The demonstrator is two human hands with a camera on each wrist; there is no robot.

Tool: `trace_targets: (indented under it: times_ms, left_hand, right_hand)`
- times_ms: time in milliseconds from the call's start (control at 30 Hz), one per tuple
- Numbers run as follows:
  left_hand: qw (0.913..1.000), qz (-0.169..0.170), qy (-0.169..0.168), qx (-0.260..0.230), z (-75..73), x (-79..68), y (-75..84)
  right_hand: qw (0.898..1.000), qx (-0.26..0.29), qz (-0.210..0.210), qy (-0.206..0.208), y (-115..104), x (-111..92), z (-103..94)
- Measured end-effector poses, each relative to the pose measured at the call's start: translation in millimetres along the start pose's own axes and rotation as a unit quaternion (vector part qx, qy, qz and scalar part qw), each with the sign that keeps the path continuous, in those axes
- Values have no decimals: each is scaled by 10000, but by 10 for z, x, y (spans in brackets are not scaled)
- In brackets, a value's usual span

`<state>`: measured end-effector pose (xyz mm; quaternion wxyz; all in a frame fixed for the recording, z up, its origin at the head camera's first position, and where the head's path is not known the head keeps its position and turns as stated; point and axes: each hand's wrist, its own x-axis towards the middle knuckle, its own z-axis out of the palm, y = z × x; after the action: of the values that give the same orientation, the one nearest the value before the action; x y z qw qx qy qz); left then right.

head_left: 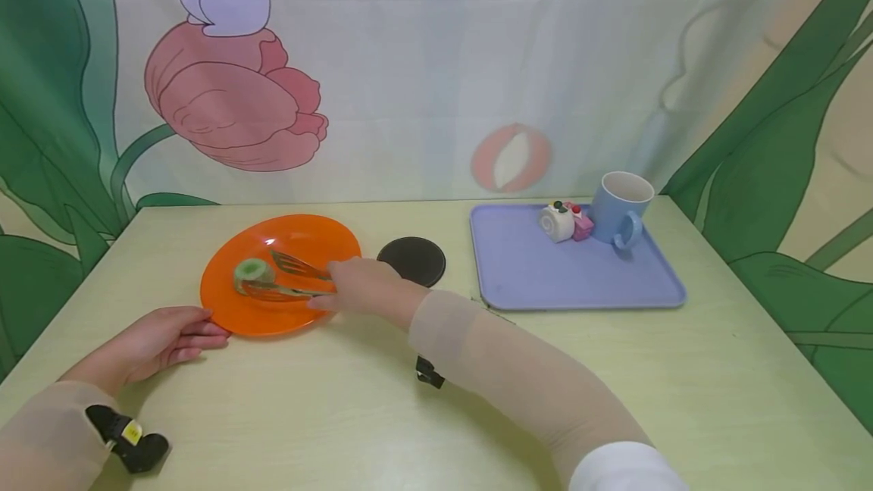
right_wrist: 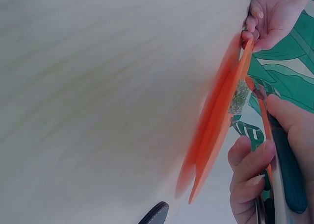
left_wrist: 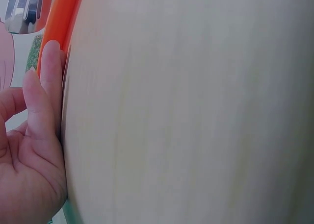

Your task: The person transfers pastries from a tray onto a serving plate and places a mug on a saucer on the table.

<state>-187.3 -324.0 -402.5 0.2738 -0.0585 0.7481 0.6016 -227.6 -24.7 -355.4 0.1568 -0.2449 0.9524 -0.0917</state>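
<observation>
An orange plate (head_left: 317,232) lies on the left of the table, bearing a small green-topped roll cake (head_left: 254,270). My left hand (head_left: 164,336) holds the plate's near-left rim between thumb and fingers. In my right hand (head_left: 364,286) is a pair of metal food tongs (head_left: 289,292) with slotted ends, reaching over the plate from the right. The tongs' ends stand apart. One end lies at the near side of the cake and the other is off to its far right; contact cannot be told. The right wrist view shows the tongs' dark green grip (right_wrist: 288,167).
A round black coaster (head_left: 412,261) lies right of the plate, partly behind the right hand. Farther right, a lilac tray (head_left: 546,279) carries a white roll cake (head_left: 557,223), a pink cake piece (head_left: 583,226) and a blue mug (head_left: 610,211). A printed curtain (head_left: 409,97) hangs behind the table.
</observation>
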Motion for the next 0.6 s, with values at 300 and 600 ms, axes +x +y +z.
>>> trace_targets:
  times_ms: [300, 600]
  left_hand:
    - [10000, -40, -54, 9, 4, -11, -4]
    - [9999, -45, -23, 94, 1, -3, 14]
  right_hand:
    - [10000, 52, -36, -19, 53, -75, -21]
    - [9998, 130, -10, 126, 158, -116, -9]
